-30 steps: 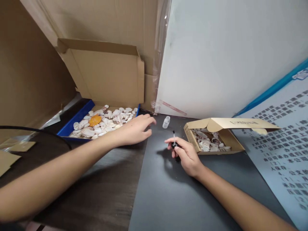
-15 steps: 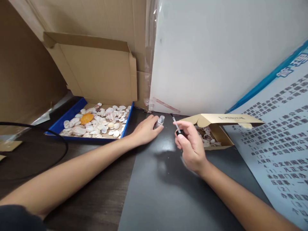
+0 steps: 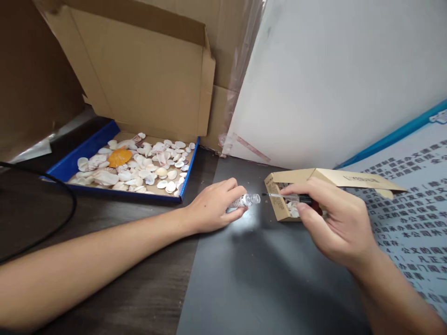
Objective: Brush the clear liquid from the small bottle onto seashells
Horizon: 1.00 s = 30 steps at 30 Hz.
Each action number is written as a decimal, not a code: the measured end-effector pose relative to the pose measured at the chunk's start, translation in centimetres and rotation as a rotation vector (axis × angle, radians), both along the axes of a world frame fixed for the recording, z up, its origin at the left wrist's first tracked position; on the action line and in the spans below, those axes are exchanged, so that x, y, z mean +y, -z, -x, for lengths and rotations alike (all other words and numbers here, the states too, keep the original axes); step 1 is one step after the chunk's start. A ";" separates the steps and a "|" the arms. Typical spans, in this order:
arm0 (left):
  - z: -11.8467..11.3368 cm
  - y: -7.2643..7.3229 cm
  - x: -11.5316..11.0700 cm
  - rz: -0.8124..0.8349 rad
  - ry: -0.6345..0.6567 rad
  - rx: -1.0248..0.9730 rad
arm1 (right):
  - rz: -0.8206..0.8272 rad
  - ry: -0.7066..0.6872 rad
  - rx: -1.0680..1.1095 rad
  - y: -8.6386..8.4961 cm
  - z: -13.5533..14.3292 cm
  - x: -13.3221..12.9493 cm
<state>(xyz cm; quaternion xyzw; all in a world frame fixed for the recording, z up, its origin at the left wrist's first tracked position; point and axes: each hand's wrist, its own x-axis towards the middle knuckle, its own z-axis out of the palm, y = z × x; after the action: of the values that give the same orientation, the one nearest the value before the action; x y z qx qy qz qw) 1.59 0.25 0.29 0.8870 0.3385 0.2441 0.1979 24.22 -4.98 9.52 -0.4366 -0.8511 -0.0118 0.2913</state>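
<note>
My left hand (image 3: 218,204) is closed around a small clear glass bottle (image 3: 246,200), tilted with its open neck toward the right. In my right hand (image 3: 335,218) is the black cap of a brush applicator (image 3: 304,199), pinched between thumb and fingers. Its thin pale stem runs left, and the dark brush tip lies a short gap from the bottle's mouth. Both hands are just above the grey mat (image 3: 223,284). Behind the right hand stands a small cardboard box (image 3: 277,204) with its lid raised and shells inside, partly hidden by that hand.
At left, a blue-sided box (image 3: 122,190) with its lid up holds many white shells and an orange scallop shell (image 3: 119,157). A black cable (image 3: 71,204) curves at the far left. A white board (image 3: 314,83) rises behind, and a printed sheet (image 3: 415,204) lies at right.
The bottle went from nearly upright to tilted rightward. My right hand moved right and turned the applicator from pointing up to nearly level, tip toward the bottle. The camera view shifted.
</note>
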 end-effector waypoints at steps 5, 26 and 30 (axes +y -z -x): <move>0.0 0.0 -0.1 -0.046 0.014 -0.002 | 0.041 -0.037 -0.015 0.4 -0.1 0.4; -0.1 0.0 -0.3 -0.126 0.057 0.051 | 0.055 -0.008 -0.025 1.6 0.4 0.2; 0.0 -0.1 -0.4 -0.156 0.069 0.052 | 0.020 -0.055 -0.065 1.6 0.5 0.4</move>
<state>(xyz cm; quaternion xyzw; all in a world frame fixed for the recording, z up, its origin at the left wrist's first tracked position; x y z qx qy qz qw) 1.59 -0.11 0.35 0.9168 0.2927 0.2396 0.1278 23.68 -4.62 7.93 -0.4154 -0.8718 -0.0092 0.2593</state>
